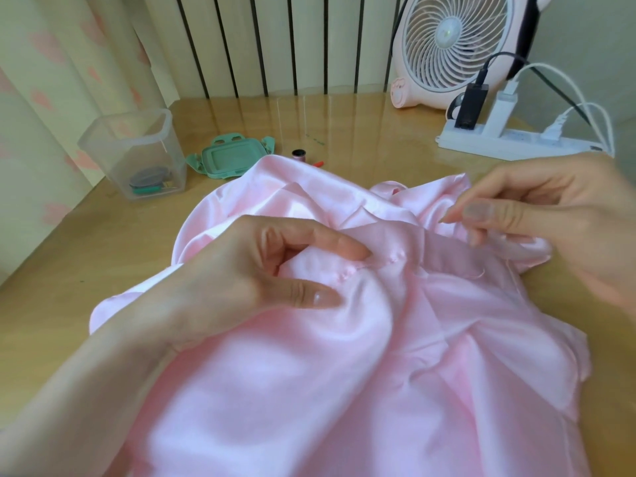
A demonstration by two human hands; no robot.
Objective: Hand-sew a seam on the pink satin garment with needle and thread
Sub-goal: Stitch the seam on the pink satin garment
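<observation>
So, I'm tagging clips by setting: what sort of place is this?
Likely a home desk, perhaps a bedroom: heart-print curtain, pink desk fan, and a power strip on the wooden table.

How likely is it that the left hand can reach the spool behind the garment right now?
Probably yes, once freed: the left hand pinches a fold of the garment. The spool sits on the table just past the garment's far edge, with nothing upright between them.
</observation>
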